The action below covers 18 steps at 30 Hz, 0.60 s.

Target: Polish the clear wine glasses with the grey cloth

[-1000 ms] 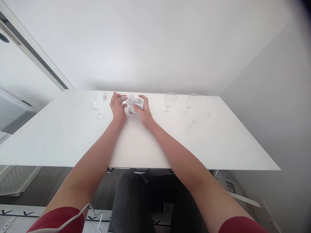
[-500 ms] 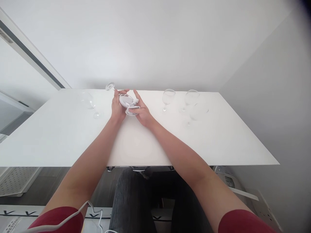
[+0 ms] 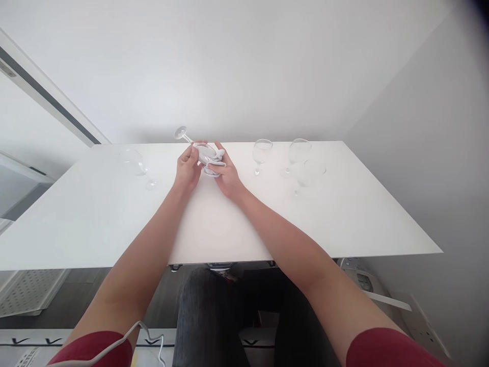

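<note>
A clear stemmed wine glass (image 3: pixel 182 133) is tilted in my hands, its foot up to the left and its bowl toward the right. My left hand (image 3: pixel 188 171) is closed around the bowl near the stem. A white cloth (image 3: pixel 216 162) is bunched at the rim and partly inside the bowl. My right hand (image 3: pixel 228 176) grips this cloth against the glass, thumb on the near side and fingers behind. The fingertips behind the bowl are partly hidden.
On the white table (image 3: pixel 221 229), a wine glass (image 3: pixel 132 162) stands at the left. Several more stand to the right, among them a glass (image 3: pixel 262 151) and another (image 3: pixel 300 151). A wall rises behind the table's back edge. A white cable (image 3: pixel 114 340) crosses my left sleeve.
The held glass has turned slightly and shifted right, its foot now higher. My left fingers have changed position on the bowl. The view has tilted a little.
</note>
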Each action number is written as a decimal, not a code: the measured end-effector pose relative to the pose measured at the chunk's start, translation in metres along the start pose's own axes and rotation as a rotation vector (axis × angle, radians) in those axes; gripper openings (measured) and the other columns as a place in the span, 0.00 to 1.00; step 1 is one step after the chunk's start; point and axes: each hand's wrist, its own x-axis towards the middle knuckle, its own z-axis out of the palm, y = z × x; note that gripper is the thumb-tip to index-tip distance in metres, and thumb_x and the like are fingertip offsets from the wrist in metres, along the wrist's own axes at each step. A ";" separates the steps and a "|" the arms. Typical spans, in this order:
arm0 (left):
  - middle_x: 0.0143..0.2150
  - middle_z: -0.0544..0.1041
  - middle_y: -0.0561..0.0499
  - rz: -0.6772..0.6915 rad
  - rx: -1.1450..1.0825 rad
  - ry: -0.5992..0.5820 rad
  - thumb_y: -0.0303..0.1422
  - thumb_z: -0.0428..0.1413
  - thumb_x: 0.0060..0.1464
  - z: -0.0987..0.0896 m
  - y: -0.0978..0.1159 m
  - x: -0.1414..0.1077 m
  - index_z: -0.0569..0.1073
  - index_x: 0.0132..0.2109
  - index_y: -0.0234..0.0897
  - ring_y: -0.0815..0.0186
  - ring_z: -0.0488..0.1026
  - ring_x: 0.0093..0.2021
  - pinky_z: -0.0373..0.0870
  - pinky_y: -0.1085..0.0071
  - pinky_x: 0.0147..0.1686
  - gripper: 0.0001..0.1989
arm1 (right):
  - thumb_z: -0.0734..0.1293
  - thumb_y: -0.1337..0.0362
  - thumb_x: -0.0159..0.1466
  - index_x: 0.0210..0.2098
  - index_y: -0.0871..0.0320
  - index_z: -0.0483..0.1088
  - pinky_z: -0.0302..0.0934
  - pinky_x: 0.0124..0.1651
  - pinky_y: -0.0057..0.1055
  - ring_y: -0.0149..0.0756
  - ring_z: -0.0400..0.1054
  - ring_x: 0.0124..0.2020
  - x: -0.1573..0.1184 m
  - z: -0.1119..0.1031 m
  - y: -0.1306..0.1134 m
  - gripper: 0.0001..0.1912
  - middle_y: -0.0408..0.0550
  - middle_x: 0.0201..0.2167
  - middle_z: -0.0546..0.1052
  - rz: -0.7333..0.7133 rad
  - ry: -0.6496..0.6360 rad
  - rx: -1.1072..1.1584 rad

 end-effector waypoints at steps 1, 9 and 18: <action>0.59 0.81 0.44 -0.014 0.006 0.000 0.54 0.70 0.54 0.000 0.000 -0.001 0.82 0.52 0.43 0.53 0.78 0.58 0.77 0.66 0.45 0.26 | 0.72 0.66 0.62 0.75 0.42 0.58 0.72 0.54 0.30 0.32 0.72 0.53 0.000 0.000 0.001 0.45 0.43 0.59 0.74 -0.028 0.016 -0.031; 0.54 0.82 0.40 -0.036 -0.004 -0.048 0.58 0.65 0.58 0.003 -0.001 -0.002 0.81 0.49 0.37 0.50 0.78 0.58 0.77 0.60 0.52 0.28 | 0.73 0.71 0.61 0.77 0.41 0.51 0.74 0.56 0.45 0.43 0.68 0.49 -0.001 0.008 0.007 0.51 0.43 0.55 0.78 -0.087 -0.045 -0.145; 0.59 0.80 0.45 -0.053 0.025 -0.112 0.54 0.68 0.56 0.003 0.001 -0.005 0.80 0.55 0.45 0.50 0.76 0.62 0.77 0.60 0.52 0.26 | 0.72 0.70 0.57 0.75 0.44 0.56 0.70 0.57 0.34 0.35 0.70 0.51 0.003 0.000 0.004 0.49 0.43 0.53 0.76 -0.056 0.093 -0.046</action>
